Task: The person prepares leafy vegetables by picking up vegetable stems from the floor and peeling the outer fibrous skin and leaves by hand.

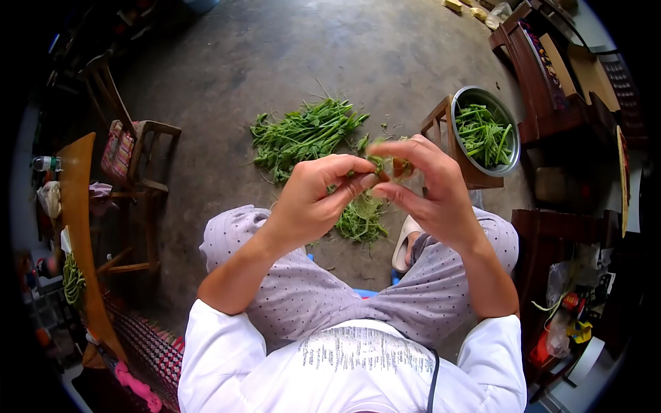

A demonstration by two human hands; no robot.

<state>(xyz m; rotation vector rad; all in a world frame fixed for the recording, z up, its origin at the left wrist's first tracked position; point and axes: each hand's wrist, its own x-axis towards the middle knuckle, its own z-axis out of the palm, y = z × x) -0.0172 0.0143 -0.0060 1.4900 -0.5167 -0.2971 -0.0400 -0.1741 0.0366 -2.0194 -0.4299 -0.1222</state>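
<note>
In the head view my left hand (320, 199) is closed, with thumb and index finger pinched on a small piece of green stem (374, 163). Just to its right, my right hand (437, 189) has its index finger and thumb spread apart. The index finger is smeared by motion, and pale fibres show near the thumb tip. Below the hands a small heap of shredded green peelings (361, 221) lies on the floor between my feet. Farther out, a larger pile of leafy green stems (303, 138) spreads over the concrete.
At the right a metal basin (514, 162) holding green stems (482, 134) rests on a wooden stool (485, 181). A wooden chair (131, 138) and a table edge (82, 179) are at the left. Dark wooden furniture (509, 48) lines the right side.
</note>
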